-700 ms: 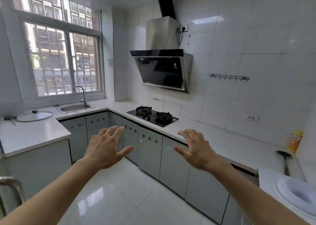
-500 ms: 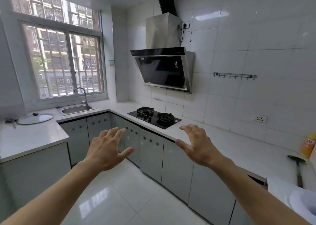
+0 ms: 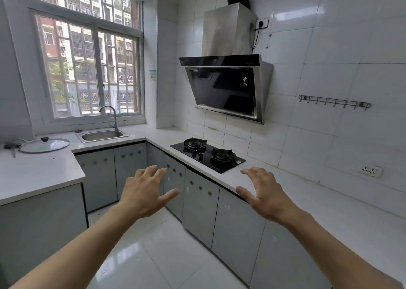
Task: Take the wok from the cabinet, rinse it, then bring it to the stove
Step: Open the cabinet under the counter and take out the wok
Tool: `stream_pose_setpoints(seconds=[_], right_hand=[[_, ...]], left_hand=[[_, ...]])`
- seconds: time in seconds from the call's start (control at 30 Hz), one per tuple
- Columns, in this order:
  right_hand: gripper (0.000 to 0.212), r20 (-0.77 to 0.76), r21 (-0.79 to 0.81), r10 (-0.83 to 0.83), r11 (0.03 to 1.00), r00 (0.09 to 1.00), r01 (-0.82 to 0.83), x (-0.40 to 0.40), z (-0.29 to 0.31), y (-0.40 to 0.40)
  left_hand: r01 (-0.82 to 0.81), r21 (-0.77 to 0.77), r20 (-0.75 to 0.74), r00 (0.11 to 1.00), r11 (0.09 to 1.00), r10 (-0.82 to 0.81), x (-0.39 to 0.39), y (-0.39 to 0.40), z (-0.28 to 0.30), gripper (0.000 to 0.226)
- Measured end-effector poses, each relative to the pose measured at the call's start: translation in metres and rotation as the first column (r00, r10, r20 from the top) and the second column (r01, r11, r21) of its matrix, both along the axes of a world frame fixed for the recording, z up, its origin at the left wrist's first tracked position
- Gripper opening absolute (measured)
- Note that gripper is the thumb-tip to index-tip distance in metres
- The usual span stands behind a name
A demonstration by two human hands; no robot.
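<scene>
Far left, a glass lid (image 3: 44, 145) lies flat on the white countertop (image 3: 39, 174); right of it the steel sink (image 3: 102, 135) with its faucet (image 3: 109, 115) sits under the window. Grey cabinet doors (image 3: 129, 165) run below, all shut. Left hand (image 3: 144, 193) and right hand (image 3: 262, 195) hover mid-air, fingers spread, both empty. Gas stove (image 3: 207, 153) farther right, both burners bare.

Wok not in view; presumably behind one of the doors, which one I cannot tell. Its pointing and long axis cannot be read. Judgement: stiff metal, fairly heavy, unbalanced toward the bowl, slippery once wet. Best taken by the handle, second hand steadying the rim.
</scene>
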State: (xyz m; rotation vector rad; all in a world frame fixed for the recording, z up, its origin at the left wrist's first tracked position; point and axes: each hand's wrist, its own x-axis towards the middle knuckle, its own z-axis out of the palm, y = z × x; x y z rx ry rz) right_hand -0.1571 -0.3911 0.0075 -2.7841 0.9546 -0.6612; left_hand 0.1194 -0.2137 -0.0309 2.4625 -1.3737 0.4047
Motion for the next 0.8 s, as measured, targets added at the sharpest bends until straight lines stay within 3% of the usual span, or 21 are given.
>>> stream_pose_setpoints(seconds=[0.33,0.8], right_hand=[[0.062,-0.010,0.004,-0.007,1.000,1.000,0.007,0.133,0.001,-0.087],[0.064,0.014,0.098,0.157,0.983,0.988,-0.157,0.278,-0.051,-0.275]], left_hand=[[-0.005,-0.023,-0.029,1.000,1.000,0.004,0.146,-0.079,0.005,0.090],[-0.152,0.107,-0.005,0.988,0.983,0.153,0.255,-0.227,-0.032,0.090]])
